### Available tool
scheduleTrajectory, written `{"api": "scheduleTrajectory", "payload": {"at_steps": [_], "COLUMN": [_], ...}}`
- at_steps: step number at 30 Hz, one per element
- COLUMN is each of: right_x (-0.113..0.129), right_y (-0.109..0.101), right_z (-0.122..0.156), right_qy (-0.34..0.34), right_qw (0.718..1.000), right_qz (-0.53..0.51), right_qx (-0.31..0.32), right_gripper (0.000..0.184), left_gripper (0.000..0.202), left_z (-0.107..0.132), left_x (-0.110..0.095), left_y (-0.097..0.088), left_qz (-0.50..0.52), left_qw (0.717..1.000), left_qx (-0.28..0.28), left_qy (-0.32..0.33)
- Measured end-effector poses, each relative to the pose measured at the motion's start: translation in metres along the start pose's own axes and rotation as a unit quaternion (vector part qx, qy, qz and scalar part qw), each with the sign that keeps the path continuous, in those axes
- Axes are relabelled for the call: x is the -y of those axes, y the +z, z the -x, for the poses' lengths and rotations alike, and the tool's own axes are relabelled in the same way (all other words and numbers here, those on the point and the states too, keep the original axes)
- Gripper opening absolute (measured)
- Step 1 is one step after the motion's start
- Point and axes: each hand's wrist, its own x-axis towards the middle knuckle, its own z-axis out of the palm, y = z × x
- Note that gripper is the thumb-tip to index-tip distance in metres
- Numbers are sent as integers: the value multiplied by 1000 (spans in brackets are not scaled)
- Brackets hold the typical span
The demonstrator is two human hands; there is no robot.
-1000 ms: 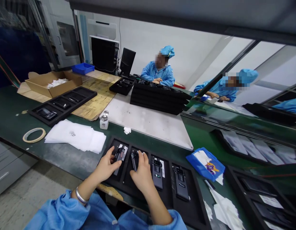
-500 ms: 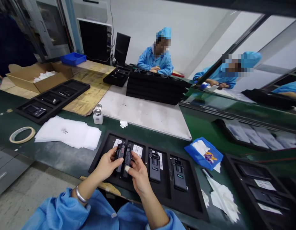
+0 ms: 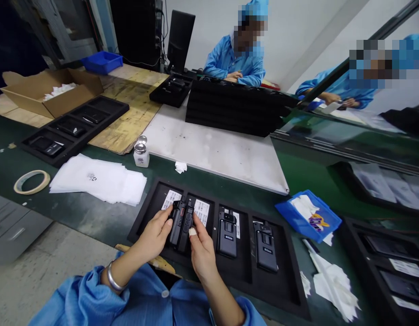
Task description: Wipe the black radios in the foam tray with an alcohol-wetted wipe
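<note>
My left hand (image 3: 155, 233) is closed round the side of a black handheld radio (image 3: 176, 224) with a red mark on its edge. Its neighbour, a second black radio (image 3: 186, 230), is in the fingers of my right hand (image 3: 202, 246); the thumb has a pale wrap. Both radios stand on edge side by side, close together or touching, over the left part of a black foam tray (image 3: 292, 276). Two more radios, a nearer one (image 3: 227, 236) and a farther one (image 3: 265, 249), lie face down in compartments to the right. White printed labels (image 3: 202, 211) show behind them.
Left of the tray lie white sleeves (image 3: 97, 179), a tape roll (image 3: 32, 182) and a white pump bottle (image 3: 141, 154). To the right are a blue box of wipes (image 3: 309, 215), crumpled tissue (image 3: 336, 285) and another tray (image 3: 369, 276). Stacked trays (image 3: 236, 106) and two co-workers are beyond.
The two radios have come closer together between my hands. My view has shifted, so the bench appears larger and the people sit higher in the picture.
</note>
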Motion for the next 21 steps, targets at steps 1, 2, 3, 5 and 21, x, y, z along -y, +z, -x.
{"api": "scheduleTrajectory", "payload": {"at_steps": [1, 2, 3, 5, 21], "right_x": [0, 0, 0, 2, 9], "right_y": [0, 0, 0, 0, 2], "right_z": [0, 1, 1, 2, 4], "right_qy": [1, 2, 2, 3, 2], "right_qw": [1000, 1000, 1000, 1000, 1000], "right_qz": [3, 5, 5, 5, 14], "right_qx": [-1, -2, -4, -4, -4], "right_gripper": [61, 61, 61, 61, 61], "left_gripper": [53, 52, 52, 51, 58], "left_z": [1, 1, 2, 2, 2], "left_x": [0, 1, 1, 3, 10], "left_y": [0, 0, 0, 0, -7], "left_qz": [-1, -4, -9, -17, 78], "left_qw": [1000, 1000, 1000, 1000, 996], "left_qx": [-1, -3, -4, -7, 2], "left_qy": [1, 1, 2, 2, -47]}}
